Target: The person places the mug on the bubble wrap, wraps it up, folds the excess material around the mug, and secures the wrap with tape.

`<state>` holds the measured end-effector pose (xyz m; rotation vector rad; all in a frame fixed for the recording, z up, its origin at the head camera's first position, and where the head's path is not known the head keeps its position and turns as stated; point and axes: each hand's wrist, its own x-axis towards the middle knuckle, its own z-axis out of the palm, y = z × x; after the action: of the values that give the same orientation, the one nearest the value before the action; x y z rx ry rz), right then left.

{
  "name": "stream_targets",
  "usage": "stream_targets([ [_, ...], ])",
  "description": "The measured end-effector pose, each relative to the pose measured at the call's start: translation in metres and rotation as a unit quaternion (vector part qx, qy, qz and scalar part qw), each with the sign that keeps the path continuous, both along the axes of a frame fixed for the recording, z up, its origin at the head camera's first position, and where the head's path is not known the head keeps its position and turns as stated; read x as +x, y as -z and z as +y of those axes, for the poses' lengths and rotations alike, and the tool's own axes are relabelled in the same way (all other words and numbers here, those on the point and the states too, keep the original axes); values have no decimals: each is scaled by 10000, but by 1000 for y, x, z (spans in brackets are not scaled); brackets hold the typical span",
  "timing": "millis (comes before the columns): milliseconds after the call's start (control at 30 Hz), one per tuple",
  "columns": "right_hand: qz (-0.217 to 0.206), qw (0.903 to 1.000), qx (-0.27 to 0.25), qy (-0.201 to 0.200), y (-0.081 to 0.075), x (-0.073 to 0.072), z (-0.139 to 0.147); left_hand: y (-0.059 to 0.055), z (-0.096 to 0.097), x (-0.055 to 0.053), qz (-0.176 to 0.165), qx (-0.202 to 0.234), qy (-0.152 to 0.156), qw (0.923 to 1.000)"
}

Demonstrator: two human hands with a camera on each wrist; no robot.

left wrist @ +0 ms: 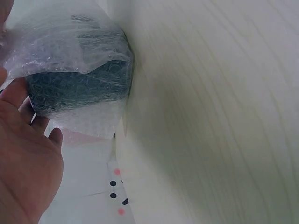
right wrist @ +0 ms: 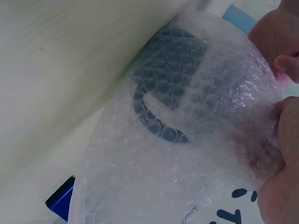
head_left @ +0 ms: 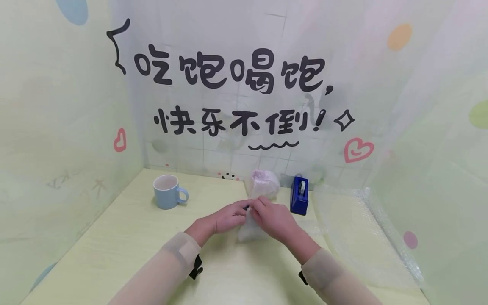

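near the back left corner of the table [head_left: 122, 245] stands a blue mug [head_left: 166, 195], upright and bare, its handle to the right; nothing has been put round it, so that part looks untouched.

further right, about midway between the left and right edges and short of the back edge, is the dark mug [left wrist: 79, 88], between the two hands. the left hand [head_left: 230, 217] holds it from its side, fingers bent against the covered mug. bubble wrap [right wrist: 224, 93] goes round most of the body and over the handle, which shows through in the right wrist view. the right hand [head_left: 274, 216] has its fingers curled on the wrap at the top, seeming to gather or fold it; the exact grip is partly hidden. i would judge this covering well along but unfinished: the upper part looks loose, and i see no tape on it.

just behind the hands, by the back edge, sits a pinkish wrapped bundle [head_left: 264, 183], which looks finished, though its contents cannot be made out. right of it, also near the back edge, stands a blue tape dispenser [head_left: 299, 195], untouched by either hand. along the right edge lies a clear flat sheet [head_left: 354, 237], unused, perhaps enough for what is left.
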<state>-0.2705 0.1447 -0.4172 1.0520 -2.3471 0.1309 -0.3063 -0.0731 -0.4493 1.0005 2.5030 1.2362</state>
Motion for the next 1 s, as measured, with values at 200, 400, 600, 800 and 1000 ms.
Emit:
stream_targets([
  [200, -181, 9996, -198, 44, 0, -6, 2, 4, 3, 3, -50, 46, -193, 9998],
  [400, 620, 9913, -1160, -62, -9, -3, 15, 4, 6, 4, 7, 136, -349, 9993],
  [600, 442, 9979, -396, -269, 1, 16, 30, 2, 8, 4, -229, 506, -484, 9973],
  [800, -531, 9977, 423, 2, 19, 19, 32, 2, 9, 1, -224, 547, -402, 9974],
  [1000, -566, 9973, 471, -36, 21, 9, 29, -2, 7, 1, 296, -10, -389, 9988],
])
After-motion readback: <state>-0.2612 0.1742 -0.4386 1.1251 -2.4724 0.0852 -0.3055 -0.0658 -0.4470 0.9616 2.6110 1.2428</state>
